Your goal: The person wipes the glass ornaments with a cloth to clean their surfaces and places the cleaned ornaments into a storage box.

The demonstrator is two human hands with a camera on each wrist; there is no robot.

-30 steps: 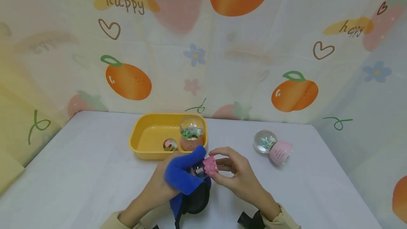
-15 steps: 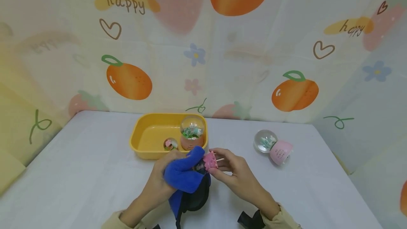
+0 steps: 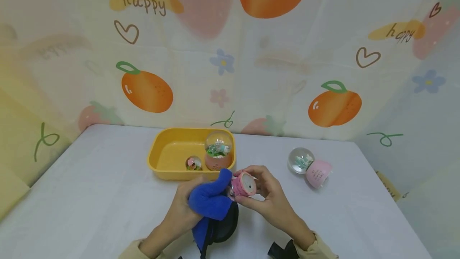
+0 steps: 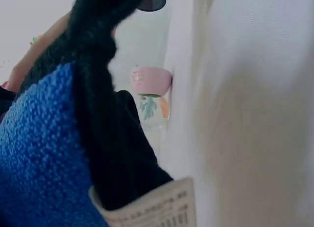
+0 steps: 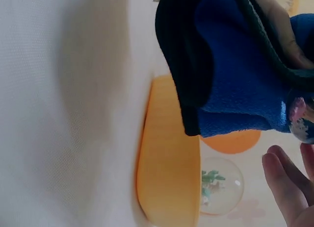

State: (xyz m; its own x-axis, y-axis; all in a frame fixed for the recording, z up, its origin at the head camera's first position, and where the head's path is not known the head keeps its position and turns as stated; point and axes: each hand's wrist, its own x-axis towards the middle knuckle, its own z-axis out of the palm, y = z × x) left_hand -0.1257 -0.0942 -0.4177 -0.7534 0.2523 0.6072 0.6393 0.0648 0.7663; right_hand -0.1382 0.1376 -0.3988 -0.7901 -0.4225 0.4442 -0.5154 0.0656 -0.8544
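My left hand grips a blue cloth with black edging, which is wrapped against the glass end of a small snow globe. The globe's pink base points right, its pale round underside turned partly toward the head camera. Fingers and thumb of my right hand hold that base from the right side. In the right wrist view, a bit of the small globe shows beside the cloth; most of its glass is hidden. The cloth and its white label fill much of the left wrist view.
Behind the hands stands a yellow tray holding a larger snow globe and a small one. Another snow globe with a pink base lies on its side at the right of the white table.
The small snow globe has turned in my hands, bringing its underside into view. The cloth stays around its glass end, and both hands remain in nearly the same place.
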